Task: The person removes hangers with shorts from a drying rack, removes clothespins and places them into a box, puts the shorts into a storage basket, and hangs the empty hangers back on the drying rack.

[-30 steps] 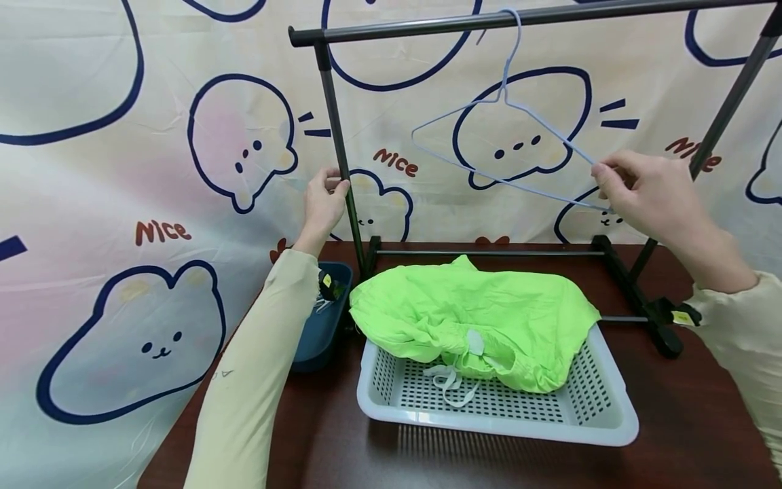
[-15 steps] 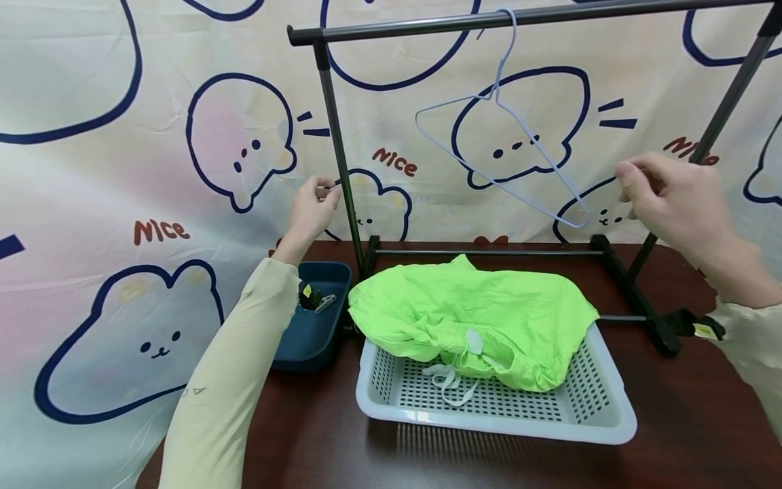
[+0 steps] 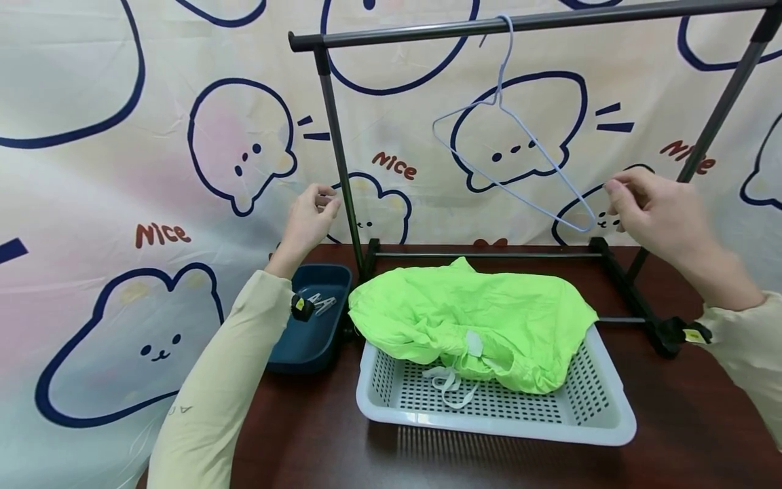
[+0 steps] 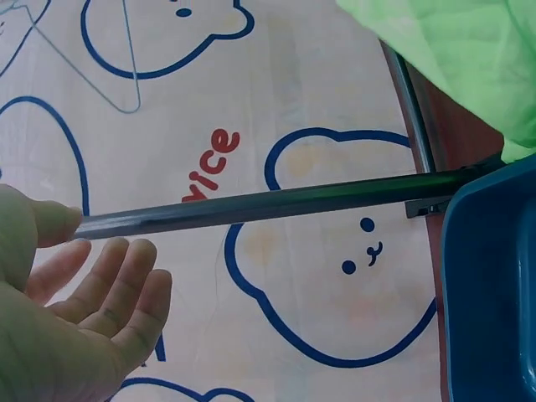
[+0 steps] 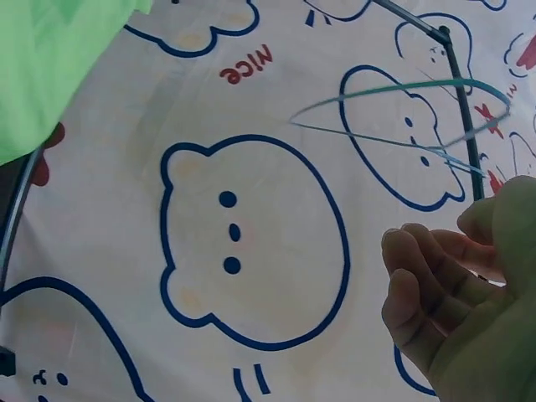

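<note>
A light-blue hanger (image 3: 516, 193) hangs by its hook from the rack's top bar (image 3: 403, 31), its right corner tilted lower than the left. Just right of that corner is my right hand (image 3: 662, 214), apart from it in the head view, fingers loosely curled around nothing. The hanger (image 5: 377, 135) also shows beyond the right hand (image 5: 456, 293) in the right wrist view. My left hand (image 3: 308, 221) is raised beside the rack's left post (image 3: 339, 146), fingers relaxed and holding nothing. In the left wrist view its thumb (image 4: 57, 223) overlaps the post's end; contact there is unclear.
A white perforated basket (image 3: 501, 428) on the dark table (image 3: 318, 435) holds a bright green garment (image 3: 470, 299) with white drawstrings (image 3: 449, 384). Left of it stands a dark-blue bin (image 3: 305, 350) with metal clips (image 3: 324, 305). A patterned curtain (image 3: 244, 41) hangs behind the rack.
My right hand has let go of the hanger's right corner, and the hanger has swung round with that corner lower. My left hand has drawn down and left from the post.
</note>
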